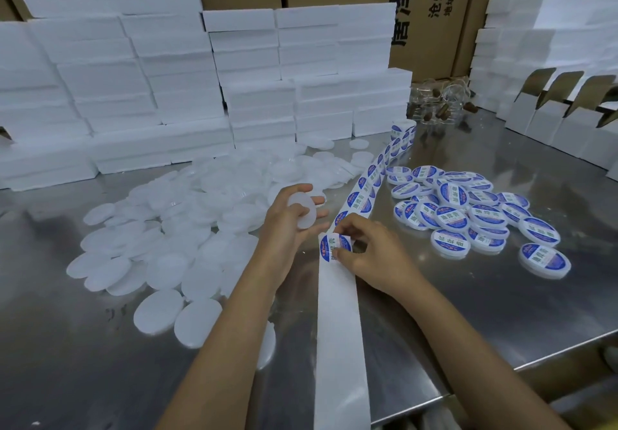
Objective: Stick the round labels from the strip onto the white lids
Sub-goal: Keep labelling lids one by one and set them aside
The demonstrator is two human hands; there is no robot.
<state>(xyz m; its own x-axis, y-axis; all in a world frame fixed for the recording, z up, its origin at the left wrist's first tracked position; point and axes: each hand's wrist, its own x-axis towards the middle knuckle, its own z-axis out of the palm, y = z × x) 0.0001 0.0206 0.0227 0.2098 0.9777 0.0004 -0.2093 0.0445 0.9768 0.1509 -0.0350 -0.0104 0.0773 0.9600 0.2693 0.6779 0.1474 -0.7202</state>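
I see my left hand (287, 225) gripping a blank white lid (302, 210) above the steel table (468, 312), while just right of it my right hand (371, 255) pinches a blue round label (334, 245) half-peeled off the backing strip (337, 312).

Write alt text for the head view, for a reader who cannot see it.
The right hand peels a round label off the strip while the left hand holds a blank white lid. On the steel table, unlabelled lids lie left, labelled lids right.
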